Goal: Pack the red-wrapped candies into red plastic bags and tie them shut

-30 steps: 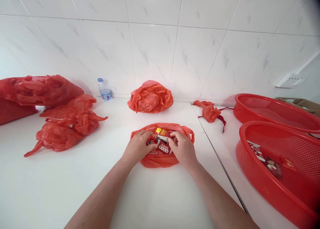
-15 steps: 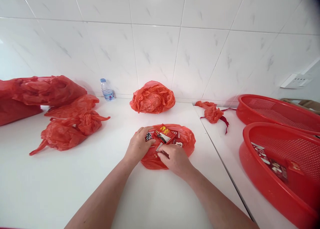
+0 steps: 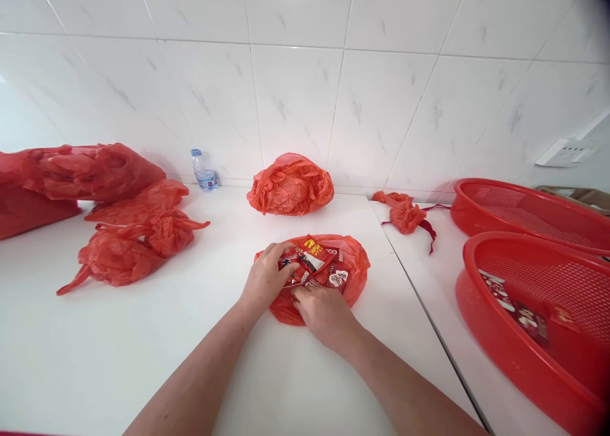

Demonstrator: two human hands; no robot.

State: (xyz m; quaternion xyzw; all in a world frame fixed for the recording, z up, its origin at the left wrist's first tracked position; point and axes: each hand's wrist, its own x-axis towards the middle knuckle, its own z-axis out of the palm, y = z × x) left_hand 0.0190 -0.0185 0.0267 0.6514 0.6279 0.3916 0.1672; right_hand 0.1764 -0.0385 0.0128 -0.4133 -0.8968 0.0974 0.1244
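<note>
A red plastic bag point(image 3: 355, 267) lies open on the white table in front of me, holding several small red packets point(image 3: 317, 261). My left hand point(image 3: 264, 277) rests on the bag's left side, its fingers curled onto the packets. At the bag's near edge my right hand point(image 3: 321, 309) is closed in a pinch on the plastic or a packet; which one is hidden.
Other red plastic bags lie at the left point(image 3: 119, 245), at the wall point(image 3: 290, 185) and at the back right point(image 3: 403, 215). A small water bottle point(image 3: 204, 171) stands by the wall. Two red mesh baskets point(image 3: 534, 296) sit at the right, the nearer holding a few packets point(image 3: 519, 309).
My right hand has drawn back from the middle of the bag to its near edge. The packets have shifted and more of them show. My left hand has stayed on the bag's left side.
</note>
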